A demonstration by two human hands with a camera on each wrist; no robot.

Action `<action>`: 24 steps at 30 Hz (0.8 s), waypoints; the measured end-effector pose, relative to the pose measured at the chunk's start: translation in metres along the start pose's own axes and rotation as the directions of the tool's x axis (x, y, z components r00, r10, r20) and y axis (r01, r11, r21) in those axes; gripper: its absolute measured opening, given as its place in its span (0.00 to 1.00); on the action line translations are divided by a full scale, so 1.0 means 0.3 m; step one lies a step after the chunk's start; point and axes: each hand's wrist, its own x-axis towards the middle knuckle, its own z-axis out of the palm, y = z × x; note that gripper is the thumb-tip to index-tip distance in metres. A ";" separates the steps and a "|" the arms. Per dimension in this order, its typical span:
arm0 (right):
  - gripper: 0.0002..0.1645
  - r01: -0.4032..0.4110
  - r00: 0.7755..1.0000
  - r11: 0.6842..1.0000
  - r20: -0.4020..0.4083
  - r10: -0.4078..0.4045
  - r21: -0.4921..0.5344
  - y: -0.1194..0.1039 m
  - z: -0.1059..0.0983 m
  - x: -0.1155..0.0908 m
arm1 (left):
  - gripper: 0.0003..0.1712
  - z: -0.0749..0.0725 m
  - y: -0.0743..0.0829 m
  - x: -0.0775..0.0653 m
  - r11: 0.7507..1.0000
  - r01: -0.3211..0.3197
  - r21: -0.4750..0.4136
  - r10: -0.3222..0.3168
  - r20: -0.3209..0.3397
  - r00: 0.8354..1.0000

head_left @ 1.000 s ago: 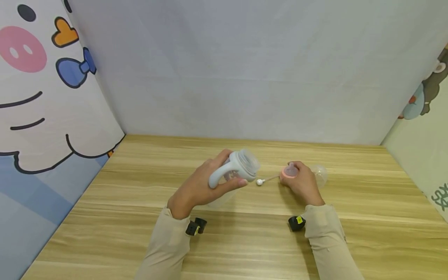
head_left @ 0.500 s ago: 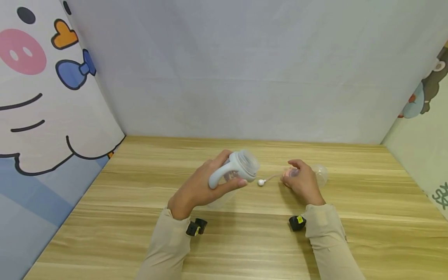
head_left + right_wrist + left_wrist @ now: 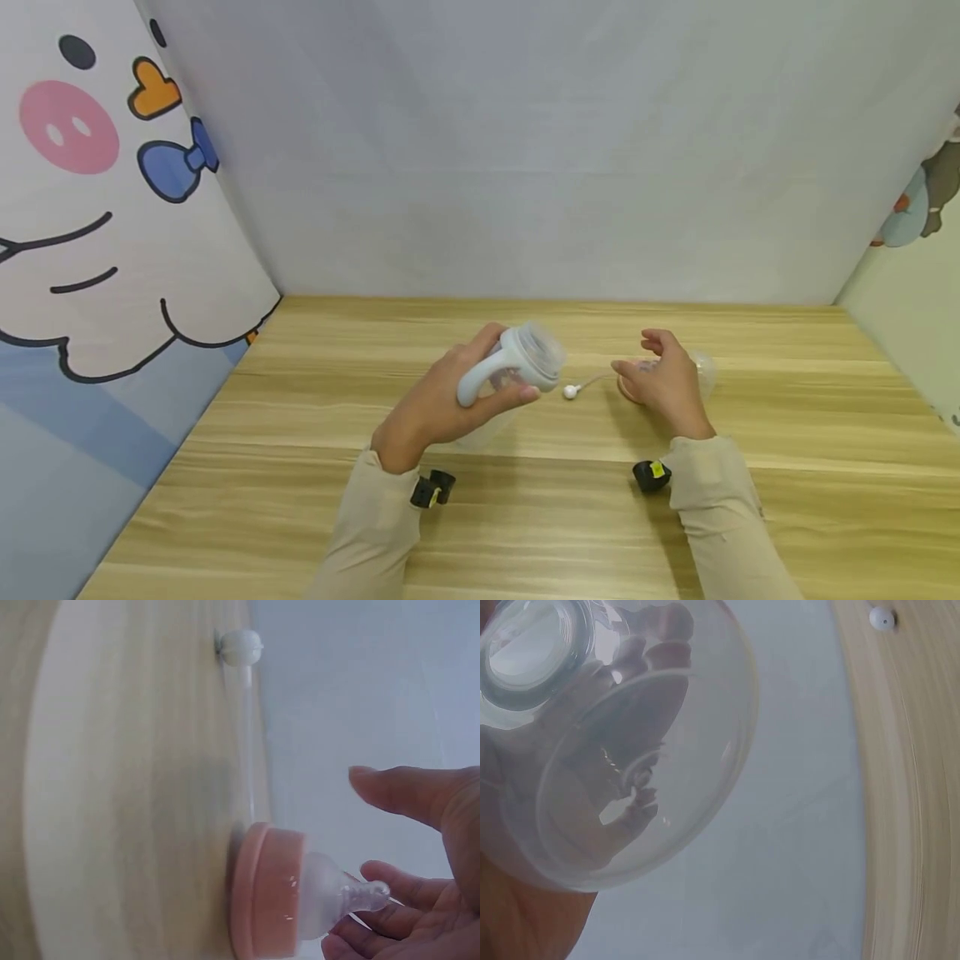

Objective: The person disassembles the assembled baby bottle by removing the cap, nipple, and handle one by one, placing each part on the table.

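My left hand (image 3: 435,408) grips a clear baby bottle (image 3: 682,750) with a pale blue handled collar (image 3: 517,358). The bottle is tilted above the table, its open mouth toward the upper right and its base filling much of the left wrist view. My right hand (image 3: 670,387) hovers with thumb and fingers spread around a clear nipple (image 3: 322,896). The nipple stands upright in a pink screw ring (image 3: 274,892) on the table, and I see no firm hold on it. From the ring a thin straw (image 3: 247,742) runs to a white ball weight (image 3: 241,647).
A clear dome-shaped cap (image 3: 707,375) sits just right of my right hand, partly hidden by it. Beneath everything is a wood-grain table (image 3: 570,517). A grey-white cloth wall (image 3: 525,167) rises along its back edge, with printed panels at either side.
My right hand has let go of the pink ring; its fingers have spread and lifted, and the ring stands on the table. My left hand still holds the bottle tilted. The head view shifted slightly.
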 end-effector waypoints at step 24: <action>0.44 0.148 0.978 0.989 -0.151 -0.147 -0.002 -0.154 -0.053 -0.076 | 0.26 0.002 0.007 0.001 1.000 0.005 0.004 -0.005 0.000 1.000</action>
